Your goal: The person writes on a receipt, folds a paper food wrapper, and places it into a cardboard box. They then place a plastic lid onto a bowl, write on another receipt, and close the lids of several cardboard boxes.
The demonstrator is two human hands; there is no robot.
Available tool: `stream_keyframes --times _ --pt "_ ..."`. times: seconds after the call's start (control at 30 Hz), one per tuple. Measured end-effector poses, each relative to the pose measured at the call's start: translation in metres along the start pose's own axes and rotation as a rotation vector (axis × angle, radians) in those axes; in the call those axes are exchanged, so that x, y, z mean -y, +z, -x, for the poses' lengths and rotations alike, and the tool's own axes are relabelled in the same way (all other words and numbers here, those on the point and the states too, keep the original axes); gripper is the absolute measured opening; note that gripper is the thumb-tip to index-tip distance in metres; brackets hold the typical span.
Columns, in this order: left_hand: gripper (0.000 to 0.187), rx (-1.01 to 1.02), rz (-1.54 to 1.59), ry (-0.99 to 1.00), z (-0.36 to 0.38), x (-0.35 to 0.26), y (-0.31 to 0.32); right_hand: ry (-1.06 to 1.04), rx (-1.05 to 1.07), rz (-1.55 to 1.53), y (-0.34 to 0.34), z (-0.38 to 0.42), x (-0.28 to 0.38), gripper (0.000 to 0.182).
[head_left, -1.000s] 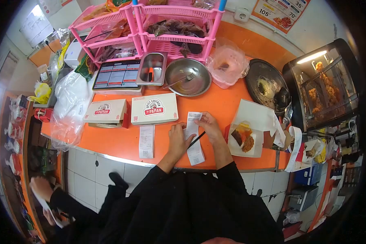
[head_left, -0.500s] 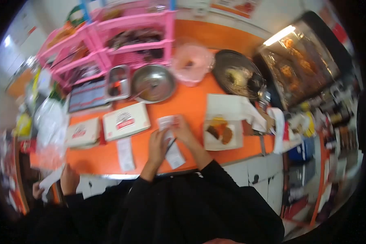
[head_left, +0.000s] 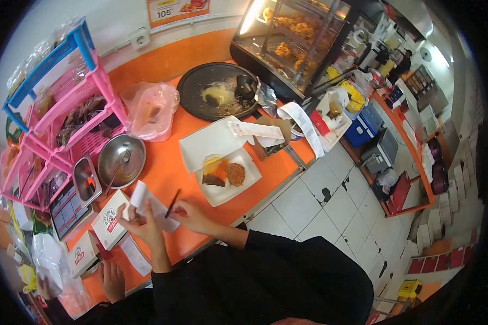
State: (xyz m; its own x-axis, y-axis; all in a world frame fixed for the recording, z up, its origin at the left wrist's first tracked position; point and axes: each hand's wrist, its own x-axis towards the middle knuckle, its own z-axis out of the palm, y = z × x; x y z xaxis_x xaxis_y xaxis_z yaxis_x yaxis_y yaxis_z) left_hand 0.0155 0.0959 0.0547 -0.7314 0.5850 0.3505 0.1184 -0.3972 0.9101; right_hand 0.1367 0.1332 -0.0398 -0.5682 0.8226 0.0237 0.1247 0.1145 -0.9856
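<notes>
A white paper slip [head_left: 156,210], printed like a receipt, lies on the orange counter with its far end curled up. My left hand [head_left: 145,227] is at that curled end, fingers bent around the paper edge. My right hand [head_left: 192,216] pinches a thin black pen [head_left: 173,202] that stands tilted over the slip's right side. Beyond my right hand is an open white cardboard box [head_left: 241,190]; in it are a sauce packet [head_left: 216,169] and a brown fried piece [head_left: 236,174]. To the left of my left hand sits a closed printed box [head_left: 110,221].
A co-worker's hand [head_left: 111,280] rests at the lower left by another box [head_left: 84,253] and a second slip [head_left: 134,254]. Behind are a steel bowl [head_left: 131,172], pink racks [head_left: 84,122], a bag-lined pink tub [head_left: 151,111], a dark round tray [head_left: 192,92] and a glass display case [head_left: 293,43].
The view has turned to the right. My right hand has drawn back from the slip's top and now holds the pen. The slip's end has curled up by my left hand.
</notes>
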Motion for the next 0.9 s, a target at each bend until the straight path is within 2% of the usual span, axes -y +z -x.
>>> stream_keyframes --times 0.1,0.13,0.23,0.3,0.33,0.43,0.53,0.63,0.67,0.77,0.87,0.9 --pt "0.035 -0.089 0.124 -0.039 -0.015 -0.017 0.004 0.275 0.049 -0.623 -0.006 -0.005 0.05 0.039" --pt "0.033 -0.084 0.155 -0.083 -0.021 -0.018 -0.003 0.377 0.038 -0.645 -0.008 -0.006 0.065 0.036" --pt "0.027 -0.067 0.229 -0.238 -0.028 -0.028 -0.006 0.392 0.064 -0.783 -0.009 -0.007 0.077 0.038" --pt "0.025 -0.057 0.319 -0.406 -0.027 -0.037 -0.006 0.272 0.096 -0.748 -0.012 -0.006 0.076 0.036" --pt "0.034 -0.038 0.305 -0.513 -0.031 -0.03 -0.014 0.213 0.112 -0.727 -0.013 -0.006 0.074 0.036" --pt "0.045 0.149 0.621 -0.536 -0.026 -0.039 -0.006 0.015 0.143 -0.582 -0.018 -0.004 0.069 0.028" --pt "0.052 -0.004 0.625 -0.525 -0.02 -0.04 -0.01 0.014 0.101 -0.584 -0.028 0.008 0.076 0.029" --pt "0.054 -0.196 0.599 -0.48 -0.01 -0.053 0.003 0.23 0.25 -0.775 -0.051 0.026 0.088 0.027" --pt "0.055 -0.187 0.593 -0.467 -0.007 -0.055 0.006 0.237 0.276 -0.786 -0.06 0.03 0.085 0.025" --pt "0.049 0.012 0.749 -0.513 0.004 -0.048 0.007 0.223 0.321 -0.79 -0.085 0.043 0.076 0.021" --pt "0.038 -0.057 0.758 -0.419 0.017 -0.054 0.037 0.127 0.312 -0.693 -0.123 0.049 0.071 0.018" --pt "0.036 -0.002 0.817 -0.393 0.02 -0.051 0.039 0.103 0.324 -0.644 -0.136 0.052 0.07 0.018"
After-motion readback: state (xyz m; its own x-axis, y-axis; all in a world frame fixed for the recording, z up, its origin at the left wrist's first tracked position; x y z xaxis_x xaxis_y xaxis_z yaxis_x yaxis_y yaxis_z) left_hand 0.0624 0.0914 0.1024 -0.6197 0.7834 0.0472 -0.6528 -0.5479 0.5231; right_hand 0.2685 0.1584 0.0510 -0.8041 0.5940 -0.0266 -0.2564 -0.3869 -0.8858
